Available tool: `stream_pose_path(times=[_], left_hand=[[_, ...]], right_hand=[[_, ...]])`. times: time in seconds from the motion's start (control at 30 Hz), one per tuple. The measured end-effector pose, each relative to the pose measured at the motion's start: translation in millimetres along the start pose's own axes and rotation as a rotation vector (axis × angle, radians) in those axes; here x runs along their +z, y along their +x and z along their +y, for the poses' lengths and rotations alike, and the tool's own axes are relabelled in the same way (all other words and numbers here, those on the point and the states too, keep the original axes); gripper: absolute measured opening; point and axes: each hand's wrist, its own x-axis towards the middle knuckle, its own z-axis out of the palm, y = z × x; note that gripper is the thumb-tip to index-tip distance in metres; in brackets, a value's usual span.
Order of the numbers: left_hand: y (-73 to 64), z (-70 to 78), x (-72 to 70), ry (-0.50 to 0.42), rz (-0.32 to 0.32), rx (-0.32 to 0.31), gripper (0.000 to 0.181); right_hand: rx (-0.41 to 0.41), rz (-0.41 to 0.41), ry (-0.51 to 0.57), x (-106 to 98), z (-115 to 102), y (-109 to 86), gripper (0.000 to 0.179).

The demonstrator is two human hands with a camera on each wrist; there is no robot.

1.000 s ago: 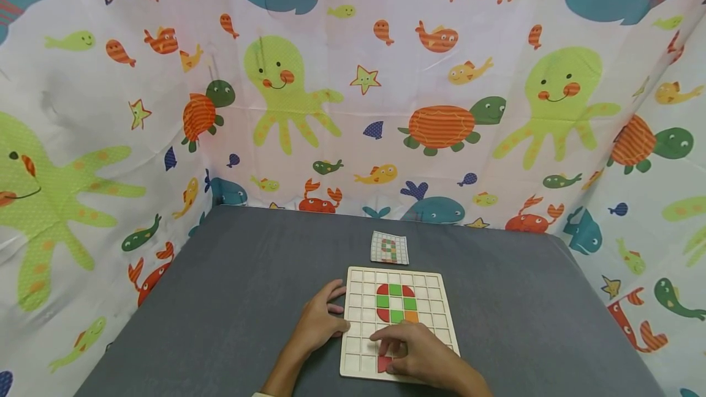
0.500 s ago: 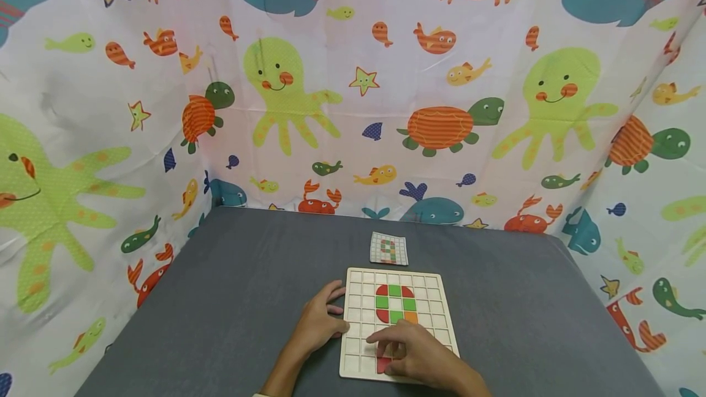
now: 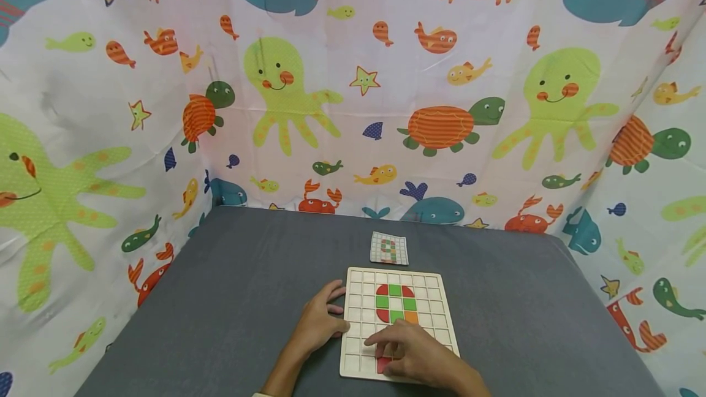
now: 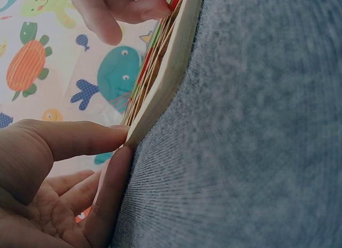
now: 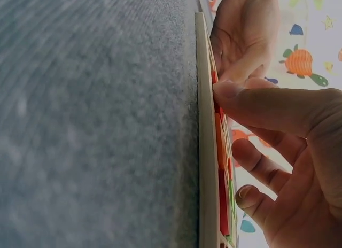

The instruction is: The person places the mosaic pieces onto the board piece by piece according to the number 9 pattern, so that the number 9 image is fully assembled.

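A pale wooden grid board (image 3: 443,293) lies on the table. Red rounded-corner pieces, green squares and an orange piece (image 3: 410,317) form a ring in its upper middle. Lower down, a red piece (image 3: 382,365) sits in the bottom row, partly covered by my right hand (image 3: 416,353). The right thumb (image 5: 230,91) touches that red piece, while the other fingers are spread loosely above the board. My left hand (image 3: 318,318) rests against the board's left side, its thumb (image 4: 85,138) on the edge and its fingers stretched alongside. Pieces under the right hand are hidden.
Behind the board lies a small card (image 3: 389,248) printed with a grid and a coloured pattern. A dark grey cloth (image 3: 265,262) covers the table. A curtain (image 3: 353,115) with sea animals hangs around the back and sides.
My right index finger has shifted slightly left and down, while its thumb stays at the red piece. The left hand and the board hold their places.
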Motion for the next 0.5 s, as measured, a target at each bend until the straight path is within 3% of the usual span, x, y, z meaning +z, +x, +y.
stream_pose_path(times=[0.5], left_hand=[[-0.8,-0.2,-1.0,-0.025,-0.002,0.016,0.096]], right_hand=[[-0.002,0.029,0.035,1.0,-3.3,1.9,0.035]])
